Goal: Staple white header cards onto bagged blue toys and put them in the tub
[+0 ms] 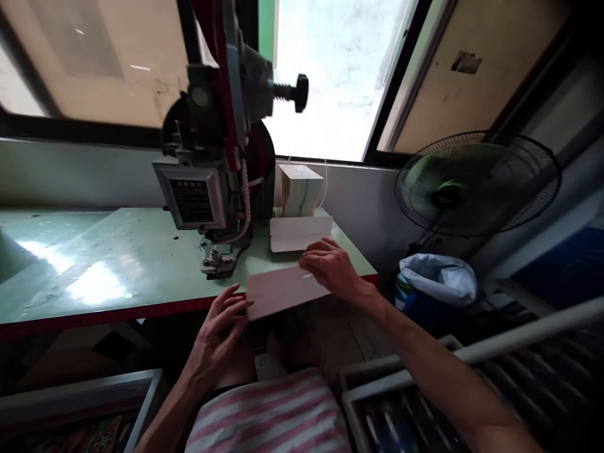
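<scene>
A matt paper card [283, 290] lies on the glossy, smooth green tabletop [94, 270] beside the metal press [217, 157].

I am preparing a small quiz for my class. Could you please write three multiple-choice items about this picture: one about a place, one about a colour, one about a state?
1. Where does the stack of cards stand?
A. on the floor
B. at the back of the table, by the wall
C. on the fan

2. What colour is the table top?
A. pale green
B. black
C. orange

3. How is the flat card held?
A. by no hand
B. by the left hand only
C. by both hands

Answers:
1 B, it stands right of the press machine.
2 A, with a red edge.
3 C, the left hand and right hand both touch it.
</scene>
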`<state>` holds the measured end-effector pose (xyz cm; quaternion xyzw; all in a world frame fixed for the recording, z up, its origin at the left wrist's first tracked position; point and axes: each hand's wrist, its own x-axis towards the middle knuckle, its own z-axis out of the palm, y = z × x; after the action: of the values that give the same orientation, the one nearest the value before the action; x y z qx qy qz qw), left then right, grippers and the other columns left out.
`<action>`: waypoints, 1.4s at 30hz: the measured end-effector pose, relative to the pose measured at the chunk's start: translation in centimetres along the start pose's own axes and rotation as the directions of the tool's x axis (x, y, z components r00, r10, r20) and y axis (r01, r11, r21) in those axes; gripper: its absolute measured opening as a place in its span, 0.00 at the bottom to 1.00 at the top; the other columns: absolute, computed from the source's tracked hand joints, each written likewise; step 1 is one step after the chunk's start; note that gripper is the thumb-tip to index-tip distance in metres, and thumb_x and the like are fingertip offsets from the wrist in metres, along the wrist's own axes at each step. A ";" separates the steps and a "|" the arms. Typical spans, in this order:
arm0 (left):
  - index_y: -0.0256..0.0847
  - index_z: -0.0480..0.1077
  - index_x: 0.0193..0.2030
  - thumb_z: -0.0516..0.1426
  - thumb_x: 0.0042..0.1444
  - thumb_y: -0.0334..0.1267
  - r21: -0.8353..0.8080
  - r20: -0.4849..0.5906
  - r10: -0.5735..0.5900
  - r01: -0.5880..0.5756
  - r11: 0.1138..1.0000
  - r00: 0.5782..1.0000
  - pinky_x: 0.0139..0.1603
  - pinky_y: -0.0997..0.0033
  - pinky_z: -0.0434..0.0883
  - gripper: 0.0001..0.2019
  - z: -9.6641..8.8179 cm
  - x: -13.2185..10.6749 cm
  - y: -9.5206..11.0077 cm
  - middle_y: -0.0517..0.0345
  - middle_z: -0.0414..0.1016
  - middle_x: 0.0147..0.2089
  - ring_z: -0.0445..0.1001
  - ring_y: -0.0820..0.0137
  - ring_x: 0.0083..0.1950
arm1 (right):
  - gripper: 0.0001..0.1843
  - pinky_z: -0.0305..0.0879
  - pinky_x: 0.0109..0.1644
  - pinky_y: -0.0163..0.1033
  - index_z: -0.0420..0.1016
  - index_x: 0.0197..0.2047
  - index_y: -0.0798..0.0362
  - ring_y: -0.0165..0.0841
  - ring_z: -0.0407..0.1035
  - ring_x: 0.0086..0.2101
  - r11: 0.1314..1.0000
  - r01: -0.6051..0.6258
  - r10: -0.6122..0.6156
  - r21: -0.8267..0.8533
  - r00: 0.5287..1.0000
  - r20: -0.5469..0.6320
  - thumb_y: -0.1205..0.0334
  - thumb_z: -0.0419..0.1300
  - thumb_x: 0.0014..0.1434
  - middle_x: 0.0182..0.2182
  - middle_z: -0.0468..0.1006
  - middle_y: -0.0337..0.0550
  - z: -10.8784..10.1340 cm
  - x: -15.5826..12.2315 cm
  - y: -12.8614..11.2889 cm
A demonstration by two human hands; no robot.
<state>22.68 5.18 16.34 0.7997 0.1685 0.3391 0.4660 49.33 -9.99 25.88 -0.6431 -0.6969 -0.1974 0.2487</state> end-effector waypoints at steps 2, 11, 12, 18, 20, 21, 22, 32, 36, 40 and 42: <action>0.47 0.82 0.49 0.56 0.65 0.47 -0.023 0.137 -0.013 0.017 1.000 0.990 0.56 0.67 0.75 0.15 0.5 0.2 0.6 0.50 0.76 0.62 0.76 0.60 0.59 | 0.10 0.62 0.58 0.43 0.81 0.40 0.49 0.36 0.75 0.45 0.991 -0.032 0.028 0.128 0.999 0.031 0.64 0.58 0.70 0.39 0.85 0.41 0.2 -2.3 -2.1; 0.44 0.84 0.43 0.58 0.57 0.61 0.041 0.234 -0.132 0.126 0.991 0.963 0.50 0.66 0.78 0.24 1.5 -1.5 -2.7 0.49 0.85 0.51 0.82 0.54 0.52 | 0.24 0.60 0.33 0.36 0.79 0.24 0.51 0.36 0.74 0.27 0.571 -0.797 0.775 -0.199 0.442 0.451 0.45 0.59 0.66 0.21 0.78 0.40 -3.0 -23.6 -2.1; 0.44 0.84 0.43 0.58 0.57 0.62 0.046 0.244 -0.147 0.140 0.989 0.959 0.50 0.67 0.78 0.25 1.4 -1.7 -3.1 0.49 0.85 0.50 0.82 0.54 0.51 | 0.22 0.61 0.35 0.36 0.80 0.25 0.51 0.38 0.75 0.29 0.515 -0.806 0.806 -0.291 0.340 0.484 0.46 0.61 0.64 0.23 0.80 0.41 -2.8 -26.3 -2.6; 0.46 0.84 0.44 0.59 0.57 0.61 0.069 0.281 -0.166 0.153 0.986 0.945 0.52 0.69 0.77 0.23 2.3 -2.2 -4.4 0.52 0.85 0.51 0.82 0.56 0.52 | 0.28 0.66 0.48 0.45 0.79 0.52 0.50 0.51 0.76 0.50 0.234 -0.799 0.906 -0.554 -0.028 0.423 0.40 0.65 0.57 0.47 0.83 0.55 3.6 -36.6 -8.6; 0.46 0.84 0.45 0.59 0.59 0.58 0.066 0.297 -0.169 0.156 0.986 0.940 0.53 0.69 0.76 0.21 2.8 -2.5 -4.5 0.53 0.85 0.51 0.81 0.56 0.54 | 0.34 0.67 0.51 0.47 0.75 0.59 0.51 0.53 0.73 0.54 0.202 -0.793 0.925 -0.574 -0.038 0.378 0.38 0.64 0.57 0.52 0.81 0.57 6.0 -37.8 -10.2; 0.46 0.84 0.46 0.58 0.60 0.57 0.065 0.302 -0.175 0.163 0.984 0.937 0.53 0.70 0.76 0.21 3.0 -2.6 -4.6 0.53 0.85 0.52 0.81 0.57 0.54 | 0.34 0.67 0.52 0.48 0.73 0.61 0.52 0.53 0.72 0.56 0.193 -0.788 0.938 -0.584 -0.027 0.346 0.39 0.63 0.58 0.54 0.79 0.57 7.0 -38.2 -10.7; 0.45 0.83 0.46 0.58 0.60 0.56 0.066 0.307 -0.186 0.174 0.983 0.934 0.52 0.70 0.77 0.20 3.1 -2.8 -4.7 0.53 0.84 0.52 0.81 0.57 0.54 | 0.33 0.67 0.53 0.48 0.72 0.63 0.52 0.53 0.71 0.57 0.182 -0.780 0.951 -0.598 -0.015 0.309 0.42 0.61 0.61 0.55 0.78 0.58 7.8 -38.4 -11.1; 0.43 0.83 0.45 0.59 0.57 0.57 0.043 0.286 -0.247 0.245 0.969 0.926 0.44 0.73 0.79 0.21 3.5 -4.0 -5.7 0.50 0.85 0.51 0.83 0.58 0.48 | 0.20 0.69 0.44 0.43 0.80 0.48 0.54 0.47 0.80 0.41 0.116 -0.782 0.972 -0.613 -0.039 0.234 0.59 0.46 0.72 0.38 0.85 0.57 5.1 -38.3 -10.0; 0.44 0.83 0.44 0.58 0.59 0.55 0.073 0.265 -0.184 0.170 0.983 0.947 0.51 0.70 0.77 0.20 4.3 -4.1 -5.9 0.50 0.85 0.50 0.83 0.57 0.52 | 0.17 0.69 0.43 0.41 0.80 0.41 0.51 0.43 0.80 0.39 0.096 -0.890 0.982 -0.447 0.012 0.187 0.57 0.49 0.69 0.34 0.85 0.51 -0.7 -36.8 -9.1; 0.45 0.82 0.50 0.56 0.61 0.52 0.126 0.316 -0.099 0.062 0.990 0.944 0.49 0.69 0.79 0.20 6.7 -5.1 -5.8 0.49 0.83 0.56 0.82 0.57 0.54 | 0.14 0.68 0.29 0.39 0.74 0.34 0.49 0.40 0.76 0.26 -0.040 -0.954 0.983 0.297 0.016 0.185 0.48 0.57 0.62 0.25 0.81 0.44 -6.3 -31.8 -9.3; 0.47 0.79 0.57 0.59 0.60 0.53 0.177 0.415 -0.096 0.023 0.984 0.905 0.42 0.70 0.81 0.22 8.2 -6.4 -5.3 0.50 0.78 0.63 0.82 0.55 0.55 | 0.14 0.65 0.25 0.37 0.74 0.34 0.50 0.38 0.75 0.24 -0.129 -0.834 0.978 0.537 -0.015 0.210 0.47 0.63 0.57 0.27 0.82 0.44 -7.3 -28.5 -10.1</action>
<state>24.09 -0.99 6.57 0.8849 0.1164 0.1284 0.4324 41.41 -38.07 15.05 -0.8100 -0.0213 0.1511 0.5663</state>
